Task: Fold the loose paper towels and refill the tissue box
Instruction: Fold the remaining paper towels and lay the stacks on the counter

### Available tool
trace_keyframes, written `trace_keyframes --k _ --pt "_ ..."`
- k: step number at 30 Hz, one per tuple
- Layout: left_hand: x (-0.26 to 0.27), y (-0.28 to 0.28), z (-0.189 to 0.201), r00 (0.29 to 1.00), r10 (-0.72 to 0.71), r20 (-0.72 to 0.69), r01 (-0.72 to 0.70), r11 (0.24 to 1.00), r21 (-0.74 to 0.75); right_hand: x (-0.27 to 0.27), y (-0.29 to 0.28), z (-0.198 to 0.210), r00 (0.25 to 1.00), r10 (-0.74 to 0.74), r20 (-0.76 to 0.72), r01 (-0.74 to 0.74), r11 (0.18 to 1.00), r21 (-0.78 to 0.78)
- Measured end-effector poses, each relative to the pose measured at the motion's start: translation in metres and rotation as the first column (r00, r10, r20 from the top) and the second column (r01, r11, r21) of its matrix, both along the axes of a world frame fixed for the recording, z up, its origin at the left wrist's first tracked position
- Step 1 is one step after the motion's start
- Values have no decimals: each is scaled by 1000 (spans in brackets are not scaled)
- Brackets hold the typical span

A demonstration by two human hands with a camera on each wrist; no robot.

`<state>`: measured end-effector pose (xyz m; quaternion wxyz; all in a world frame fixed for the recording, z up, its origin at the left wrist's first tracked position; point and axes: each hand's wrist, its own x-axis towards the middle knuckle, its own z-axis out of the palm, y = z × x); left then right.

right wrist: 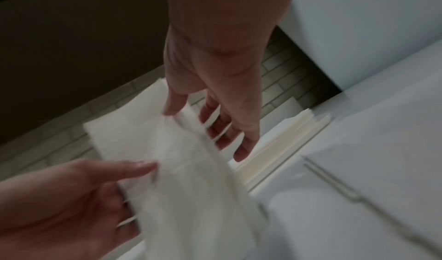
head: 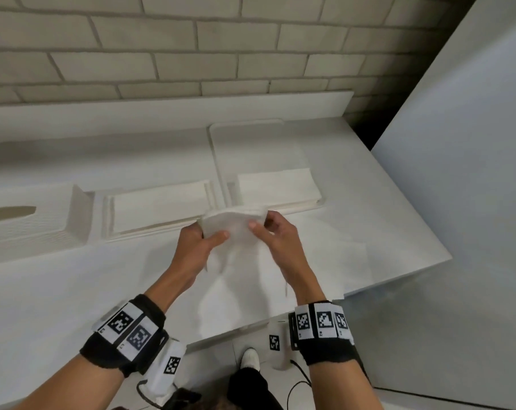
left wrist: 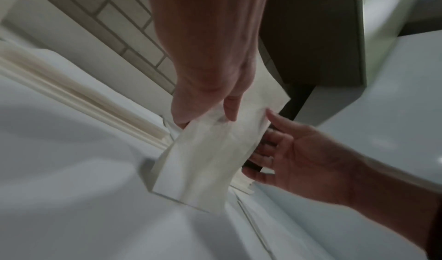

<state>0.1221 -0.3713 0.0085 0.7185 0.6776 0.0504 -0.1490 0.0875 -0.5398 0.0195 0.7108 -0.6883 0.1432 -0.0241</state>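
A white paper towel [head: 236, 229] is held up between my two hands above the white table [head: 58, 291], its lower part hanging toward me. My left hand [head: 214, 232] pinches its left side, thumb in front, fingers behind. My right hand [head: 259, 223] pinches the right side the same way. The left wrist view shows the towel [left wrist: 210, 150] as a hanging strip under my left hand [left wrist: 210, 113]. In the right wrist view my right hand [right wrist: 203, 116] holds the towel [right wrist: 179, 169] by its edge. The open tissue box base [head: 109, 214] holds folded towels. Its lid [head: 29, 229] lies at the left.
A shallow white tray [head: 221, 155] behind my hands carries a stack of folded towels [head: 277, 187]. Another flat sheet [head: 325, 261] lies on the table under my hands. A brick wall [head: 162, 54] stands behind, a tall white panel [head: 458, 173] to the right. The table's corner [head: 446, 255] is near it.
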Motion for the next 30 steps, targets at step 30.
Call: trace_keyframes --k 30 --pt "20 4 0 988 144 -48 -145 989 -13 13 -81 21 981 -91 -172 74 992 -104"
